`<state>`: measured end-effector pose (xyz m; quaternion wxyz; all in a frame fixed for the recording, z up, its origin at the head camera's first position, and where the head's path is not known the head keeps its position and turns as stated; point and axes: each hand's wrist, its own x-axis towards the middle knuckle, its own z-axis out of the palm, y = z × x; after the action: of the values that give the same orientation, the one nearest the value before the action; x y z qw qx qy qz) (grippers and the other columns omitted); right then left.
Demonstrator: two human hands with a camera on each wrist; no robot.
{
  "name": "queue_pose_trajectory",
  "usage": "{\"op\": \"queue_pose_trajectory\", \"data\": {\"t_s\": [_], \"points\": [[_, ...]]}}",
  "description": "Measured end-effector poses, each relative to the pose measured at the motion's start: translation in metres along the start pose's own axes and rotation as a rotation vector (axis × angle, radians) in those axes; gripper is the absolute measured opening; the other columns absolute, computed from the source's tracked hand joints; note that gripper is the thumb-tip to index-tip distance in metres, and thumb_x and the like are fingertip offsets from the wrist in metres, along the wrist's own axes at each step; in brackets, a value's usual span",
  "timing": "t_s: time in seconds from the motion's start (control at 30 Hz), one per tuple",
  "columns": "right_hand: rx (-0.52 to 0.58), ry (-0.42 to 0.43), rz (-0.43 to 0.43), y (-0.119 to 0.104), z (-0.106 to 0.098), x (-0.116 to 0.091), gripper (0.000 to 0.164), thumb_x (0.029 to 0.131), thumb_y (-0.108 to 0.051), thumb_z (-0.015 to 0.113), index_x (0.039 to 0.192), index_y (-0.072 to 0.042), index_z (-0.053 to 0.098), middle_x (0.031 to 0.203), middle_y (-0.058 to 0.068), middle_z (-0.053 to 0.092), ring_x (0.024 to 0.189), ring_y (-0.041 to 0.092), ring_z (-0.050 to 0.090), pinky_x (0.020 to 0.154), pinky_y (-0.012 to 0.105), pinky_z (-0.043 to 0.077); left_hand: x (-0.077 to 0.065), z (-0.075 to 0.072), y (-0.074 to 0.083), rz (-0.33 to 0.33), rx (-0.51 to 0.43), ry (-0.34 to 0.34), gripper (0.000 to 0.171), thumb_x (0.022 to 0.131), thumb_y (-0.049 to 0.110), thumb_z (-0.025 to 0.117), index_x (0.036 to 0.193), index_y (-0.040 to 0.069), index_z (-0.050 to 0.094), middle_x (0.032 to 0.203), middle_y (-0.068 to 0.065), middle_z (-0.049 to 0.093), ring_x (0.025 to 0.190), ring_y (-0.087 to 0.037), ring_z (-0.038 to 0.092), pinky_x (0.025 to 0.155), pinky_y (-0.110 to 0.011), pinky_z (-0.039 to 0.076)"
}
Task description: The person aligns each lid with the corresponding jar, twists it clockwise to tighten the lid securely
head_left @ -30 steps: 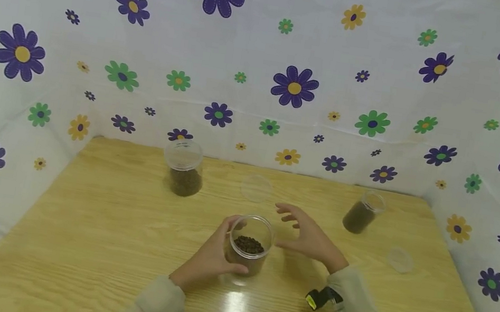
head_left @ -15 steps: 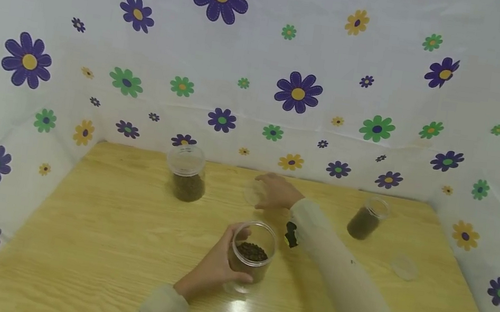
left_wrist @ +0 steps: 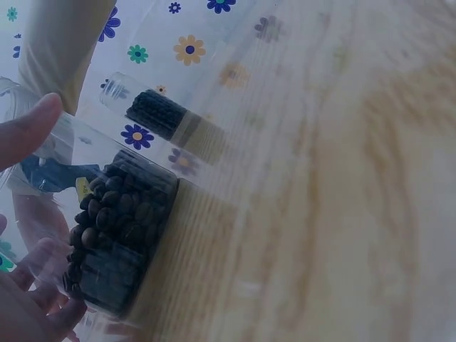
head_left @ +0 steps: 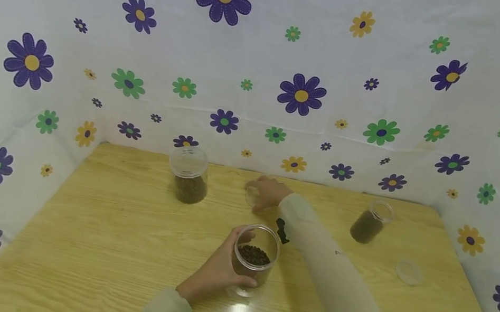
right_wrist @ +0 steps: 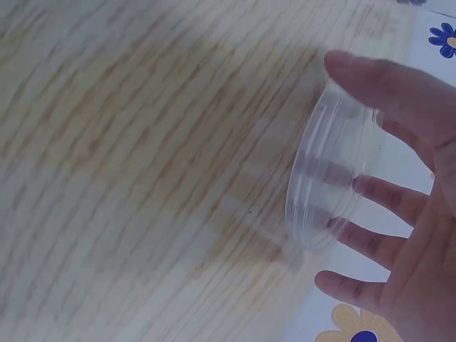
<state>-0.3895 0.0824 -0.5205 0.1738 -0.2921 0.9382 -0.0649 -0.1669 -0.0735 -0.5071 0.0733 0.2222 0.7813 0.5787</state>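
Note:
My left hand [head_left: 222,267] grips a clear jar [head_left: 259,274] from its left side, thumb in front and fingers behind. Dark brown coffee beans [left_wrist: 117,221] fill the lower part of this jar, and its mouth is uncovered. Farther back, my right hand [head_left: 268,193] is over a clear round lid [right_wrist: 324,171] at the table. In the right wrist view its fingers are spread and fairly straight, with the thumb at one edge of the lid and the other fingertips at its top. The hand hides much of the lid in the head view.
At the back left stands a larger clear jar [head_left: 190,187] of dark contents with a lid on it. A narrower jar [head_left: 367,226] of dark grains stands uncovered at the right, a second clear lid [head_left: 408,272] lying near it. Flowered cloth [head_left: 246,43] surrounds the wooden table [head_left: 99,241].
My right hand has left the side of the bean jar and reached forward and left to the lid at the back. My left hand keeps its grip on the jar.

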Motion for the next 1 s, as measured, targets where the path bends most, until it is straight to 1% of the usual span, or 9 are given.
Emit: {"op": "queue_pose_trajectory", "data": {"t_s": [0.17,0.3,0.4,0.5,0.6,0.73,0.83,0.93,1.0], "points": [[0.005,0.023,-0.008,-0.001,-0.002,-0.009,0.074,0.07,-0.033,0.08,0.136,-0.033,0.046,0.136,0.007,0.047,0.118,0.03,0.051,0.091,0.05,0.048,-0.001,0.001,0.001,-0.015,-0.011,0.011,0.102,0.062,0.019,0.088,0.142,0.022,0.025,0.142,-0.009,0.04,0.135,-0.028,0.037,0.112,-0.052,0.027],[0.009,0.064,-0.035,-0.002,-0.004,-0.023,0.076,0.068,-0.032,0.08,0.136,-0.029,0.046,0.131,0.007,0.051,0.115,0.024,0.053,0.091,0.045,0.049,0.0,0.001,0.001,-0.019,-0.01,0.022,0.101,0.061,0.019,0.088,0.142,0.023,0.028,0.142,-0.01,0.042,0.134,-0.028,0.038,0.112,-0.053,0.026],[0.017,0.065,-0.024,-0.011,-0.012,-0.043,0.079,0.069,-0.034,0.08,0.139,-0.027,0.044,0.13,0.007,0.052,0.114,0.023,0.053,0.091,0.043,0.049,0.0,0.0,0.0,-0.022,0.001,0.032,0.101,0.06,0.021,0.088,0.141,0.024,0.028,0.141,-0.011,0.043,0.134,-0.028,0.039,0.112,-0.052,0.027],[0.03,0.041,0.011,-0.022,-0.023,-0.069,0.08,0.07,-0.036,0.08,0.14,-0.025,0.043,0.13,0.011,0.052,0.113,0.026,0.054,0.09,0.045,0.049,-0.002,0.0,0.0,-0.044,0.004,0.042,0.102,0.059,0.024,0.089,0.141,0.028,0.028,0.141,-0.007,0.043,0.133,-0.026,0.04,0.111,-0.051,0.028],[0.034,0.035,0.037,-0.027,-0.028,-0.092,0.079,0.072,-0.038,0.079,0.141,-0.024,0.043,0.127,0.013,0.053,0.109,0.027,0.056,0.089,0.045,0.05,-0.004,-0.001,0.0,-0.06,0.022,0.04,0.103,0.058,0.028,0.089,0.141,0.032,0.027,0.14,-0.003,0.044,0.133,-0.025,0.04,0.111,-0.052,0.029],[0.028,0.074,0.044,-0.021,-0.025,-0.117,0.076,0.075,-0.04,0.076,0.141,-0.023,0.043,0.124,0.015,0.053,0.1,0.026,0.058,0.083,0.044,0.052,-0.005,-0.003,-0.001,-0.061,0.066,0.038,0.102,0.059,0.027,0.088,0.141,0.031,0.028,0.139,-0.005,0.045,0.132,-0.028,0.041,0.11,-0.055,0.028],[0.067,0.108,0.056,-0.015,-0.025,-0.135,0.074,0.077,-0.042,0.073,0.14,-0.02,0.043,0.126,0.019,0.051,0.098,0.029,0.06,0.081,0.047,0.052,-0.005,-0.005,0.001,-0.069,0.09,0.039,0.101,0.059,0.026,0.088,0.14,0.035,0.028,0.139,-0.008,0.046,0.131,-0.028,0.042,0.109,-0.056,0.03],[0.141,0.134,0.097,-0.011,-0.025,-0.152,0.074,0.078,-0.044,0.072,0.14,-0.018,0.041,0.131,0.021,0.047,0.102,0.034,0.06,0.084,0.051,0.051,-0.006,-0.007,0.003,-0.067,0.104,0.032,0.102,0.059,0.026,0.088,0.14,0.036,0.028,0.139,-0.009,0.046,0.13,-0.028,0.042,0.108,-0.055,0.031],[0.197,0.161,0.115,-0.008,-0.024,-0.163,0.074,0.078,-0.043,0.072,0.14,-0.016,0.04,0.134,0.022,0.045,0.107,0.037,0.058,0.089,0.053,0.049,-0.007,-0.008,0.005,-0.05,0.111,0.025,0.101,0.06,0.025,0.088,0.141,0.034,0.028,0.139,-0.01,0.046,0.131,-0.029,0.042,0.108,-0.056,0.031]]}}
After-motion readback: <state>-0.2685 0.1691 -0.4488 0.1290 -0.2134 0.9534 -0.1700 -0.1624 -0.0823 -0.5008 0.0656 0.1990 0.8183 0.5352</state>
